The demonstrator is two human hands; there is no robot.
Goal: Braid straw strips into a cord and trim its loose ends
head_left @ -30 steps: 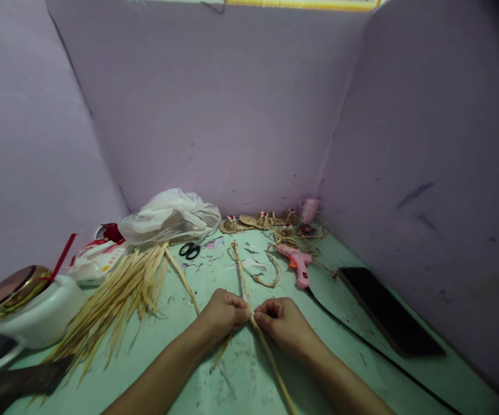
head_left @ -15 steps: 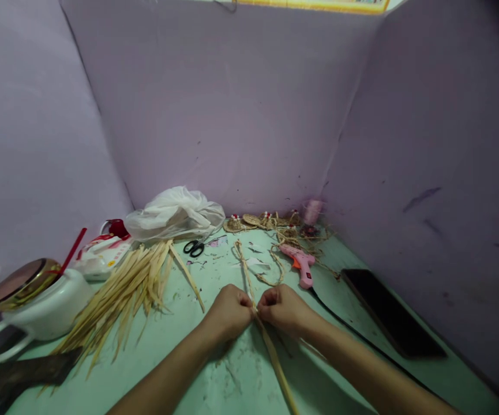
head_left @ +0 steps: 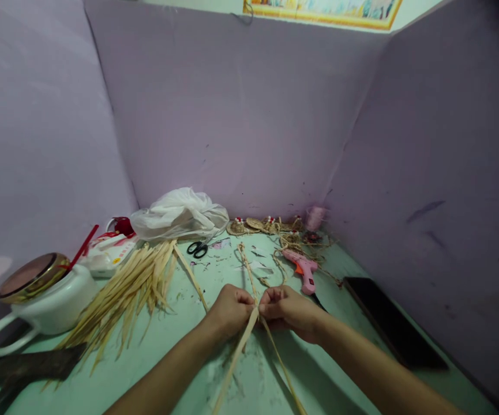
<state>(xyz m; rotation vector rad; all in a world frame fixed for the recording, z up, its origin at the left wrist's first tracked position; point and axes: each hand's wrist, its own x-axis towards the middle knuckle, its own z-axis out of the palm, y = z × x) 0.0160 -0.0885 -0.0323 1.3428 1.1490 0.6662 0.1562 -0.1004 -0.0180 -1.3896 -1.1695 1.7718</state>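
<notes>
A narrow straw braid [head_left: 248,270] stretches away from my fingers along the tabletop, with a knot or loop at its far end. My left hand [head_left: 231,311] pinches it from the left, thumb and forefinger together. From the right, my right hand [head_left: 288,311] pinches at the same spot, so the fingertips almost touch. Two loose straw strands [head_left: 237,357] run from the pinch toward me, one slanting left and one slanting right. Just what lies between the fingertips is partly hidden.
Left: a bundle of dry straw strips [head_left: 132,294], a white mug [head_left: 59,305] with a lid, a dark-bladed tool [head_left: 33,366]. Behind: black-handled scissors [head_left: 198,249], a plastic bag [head_left: 182,214], small woven straw hats [head_left: 237,226]. Right: a pink glue gun [head_left: 304,270], a phone [head_left: 391,320].
A broad strand that hung to the right now slants to the left, and a thinner one lies on the right. Both hands stay at the braid. The view has shifted slightly.
</notes>
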